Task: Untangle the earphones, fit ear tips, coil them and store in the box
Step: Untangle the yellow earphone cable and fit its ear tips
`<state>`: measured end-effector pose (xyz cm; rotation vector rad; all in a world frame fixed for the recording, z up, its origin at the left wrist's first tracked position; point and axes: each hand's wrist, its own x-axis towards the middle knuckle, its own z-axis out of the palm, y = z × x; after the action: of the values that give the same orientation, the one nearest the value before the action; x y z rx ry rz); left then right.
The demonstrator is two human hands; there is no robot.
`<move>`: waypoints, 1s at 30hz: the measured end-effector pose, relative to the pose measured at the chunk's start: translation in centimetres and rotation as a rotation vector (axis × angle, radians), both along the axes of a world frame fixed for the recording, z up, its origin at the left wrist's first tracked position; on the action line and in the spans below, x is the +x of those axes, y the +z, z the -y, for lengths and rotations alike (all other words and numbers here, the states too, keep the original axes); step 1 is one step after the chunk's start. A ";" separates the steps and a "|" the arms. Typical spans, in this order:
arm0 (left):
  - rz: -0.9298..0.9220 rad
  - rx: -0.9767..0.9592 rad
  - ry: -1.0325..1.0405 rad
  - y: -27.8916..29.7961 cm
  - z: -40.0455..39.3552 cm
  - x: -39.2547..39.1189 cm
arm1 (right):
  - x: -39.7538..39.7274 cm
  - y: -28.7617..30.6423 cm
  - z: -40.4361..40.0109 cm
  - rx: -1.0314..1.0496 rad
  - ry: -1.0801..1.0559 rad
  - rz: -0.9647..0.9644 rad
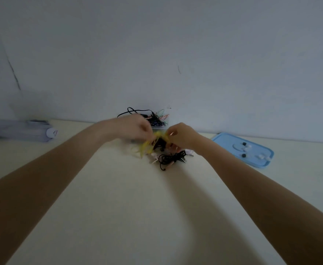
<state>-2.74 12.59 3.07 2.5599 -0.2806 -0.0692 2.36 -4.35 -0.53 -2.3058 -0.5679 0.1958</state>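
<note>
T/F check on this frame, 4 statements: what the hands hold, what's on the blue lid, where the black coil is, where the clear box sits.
1. Both hands, left hand and right hand, work the yellow cable. True.
2. The blue lid is bare. False: small ear tips lie on it.
3. A black cable bundle lies on the table. True.
4. The clear box sits near the table's front edge. False: it stands at the wall.

Cream table (118, 207) w/ earphones (173, 158), lid (231, 140)
</note>
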 end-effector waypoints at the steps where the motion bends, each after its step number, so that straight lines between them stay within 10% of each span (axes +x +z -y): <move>1: 0.008 -0.189 0.033 1.0 0.4 -0.3 | 0.0 0.3 0.3 0.130 -0.070 -0.024; 5: -0.030 -0.720 0.055 2.7 2.5 -0.8 | -0.6 2.2 1.8 0.478 -0.193 -0.146; 10: -0.004 -0.889 0.119 2.8 5.5 -0.1 | -1.5 3.3 4.5 0.768 0.023 -0.648; 15: -0.088 -1.008 0.183 2.1 8.4 1.0 | -1.4 2.9 7.9 0.731 0.073 -0.655; 30: -0.295 -0.690 0.050 2.5 11.3 0.5 | -1.0 3.2 9.8 1.056 -0.206 -0.310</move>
<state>-2.25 1.27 5.52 1.8391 -0.0987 -0.2770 1.40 -14.19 2.63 -1.2559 -0.1789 0.1070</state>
